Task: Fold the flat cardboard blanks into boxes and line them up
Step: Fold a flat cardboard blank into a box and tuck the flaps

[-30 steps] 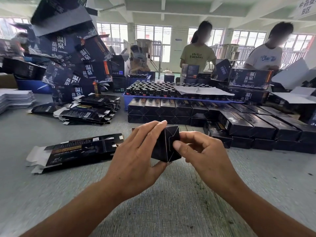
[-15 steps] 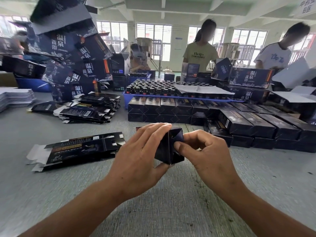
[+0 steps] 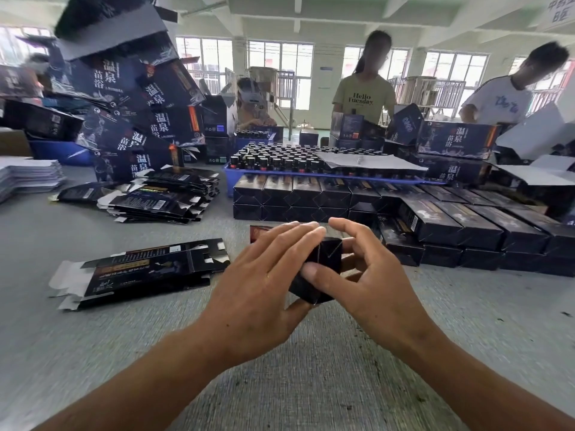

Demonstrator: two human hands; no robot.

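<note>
While both hands meet over the grey counter (image 3: 466, 321), they hold one small black box (image 3: 323, 269) between them, near the middle of the view and a bit above the counter. One end of the box faces us, turned so it looks like a diamond.

The left hand (image 3: 261, 293) wraps the box from the 9 o'clock side. Its grip is curled round the box, with long fingers (image 3: 295, 234) over the top and the thumb under the bottom corner. The right hand (image 3: 370, 275) comes from 3 o'clock. Its thumb (image 3: 317, 273) presses on the end of the box, and its other fingers bend over the far side. So both grips are closed on the box, not wide open.

At 9 o'clock from the hands, one flat blank (image 3: 140, 272) lies on the counter with its white flaps out. At 11 o'clock, farther back, sits a messy stack of blanks (image 3: 165, 197). Behind that stack, big dark cartons (image 3: 133, 119) pile up high.

At 12 o'clock, folded boxes stand in rows (image 3: 298, 194), two layers high. More finished boxes (image 3: 482, 225) lie side by side at 2 o'clock. Behind the rows, a blue tray (image 3: 228, 178) holds lots of little bottles (image 3: 280, 157), with a white sheet (image 3: 367, 161) lying on some of them.

Three people stand or sit at the far side of the counter. Big windows are behind them.
</note>
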